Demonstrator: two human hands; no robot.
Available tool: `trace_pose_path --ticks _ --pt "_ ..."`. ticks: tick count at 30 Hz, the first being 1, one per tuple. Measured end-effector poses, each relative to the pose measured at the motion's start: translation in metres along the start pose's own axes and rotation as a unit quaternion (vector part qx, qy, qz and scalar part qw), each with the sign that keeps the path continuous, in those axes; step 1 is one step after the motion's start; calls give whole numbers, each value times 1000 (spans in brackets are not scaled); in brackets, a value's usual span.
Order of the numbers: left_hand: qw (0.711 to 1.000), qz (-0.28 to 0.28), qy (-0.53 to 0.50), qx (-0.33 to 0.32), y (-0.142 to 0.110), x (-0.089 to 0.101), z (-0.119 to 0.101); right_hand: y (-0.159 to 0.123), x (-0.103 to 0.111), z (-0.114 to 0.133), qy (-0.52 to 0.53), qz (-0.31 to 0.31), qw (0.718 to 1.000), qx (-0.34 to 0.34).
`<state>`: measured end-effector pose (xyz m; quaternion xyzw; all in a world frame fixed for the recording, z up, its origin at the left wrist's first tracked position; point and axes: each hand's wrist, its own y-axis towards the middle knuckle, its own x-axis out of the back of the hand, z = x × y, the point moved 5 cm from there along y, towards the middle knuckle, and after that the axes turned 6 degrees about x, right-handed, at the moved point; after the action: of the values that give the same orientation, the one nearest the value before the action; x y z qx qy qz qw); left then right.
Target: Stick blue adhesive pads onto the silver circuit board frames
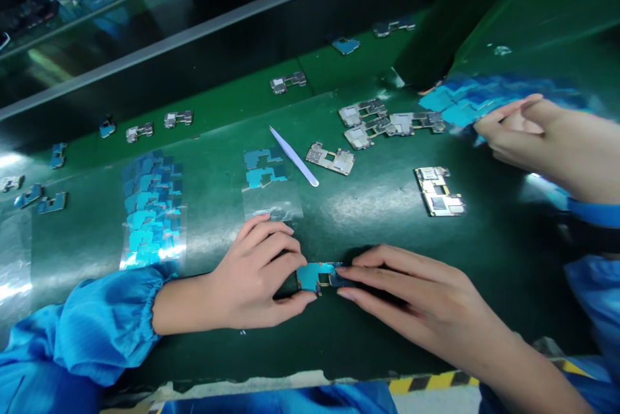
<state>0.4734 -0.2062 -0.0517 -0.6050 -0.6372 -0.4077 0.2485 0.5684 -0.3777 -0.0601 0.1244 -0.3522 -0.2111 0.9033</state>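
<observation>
Blue-filmed circuit board (317, 275) pinched between both hands at the near edge of the green mat (387, 239)

At the left, glossy blue foil pieces are laid on a clear backing sheet (152, 210). The board's left end is pinched by the curled left hand (252, 275), its right end by the flatter right hand (411, 291). Slim steel tweezers (293, 155) lie beyond, near a bare circuit board (438, 191). At the far right, a hand (523, 130), apparently a co-worker's, is held at a crumpled blue sheet (465, 101), its grip hard to make out.
</observation>
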Motion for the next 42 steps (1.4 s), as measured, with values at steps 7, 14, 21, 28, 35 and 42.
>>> trace_pose_path --ticks 7,14,21,28,35,42 --pt "1000 8 3 2 1 0 -1 -1 1 0 -14 2 1000 2" --pt "1000 9 4 -3 0 0 -1 -3 0 -1 -13 6 1000 2" --pt "1000 10 3 -3 -1 -1 1 0 0 0 -19 -3 1000 5" --pt "1000 17 1 -10 -2 -1 0 0 0 0 -26 -2 1000 13" --pt "999 33 0 -5 -3 -2 2 -1 -2 -2 -20 10 1000 15" --pt "1000 26 5 0 -6 -1 2 -6 -7 4 -66 40 997 29"
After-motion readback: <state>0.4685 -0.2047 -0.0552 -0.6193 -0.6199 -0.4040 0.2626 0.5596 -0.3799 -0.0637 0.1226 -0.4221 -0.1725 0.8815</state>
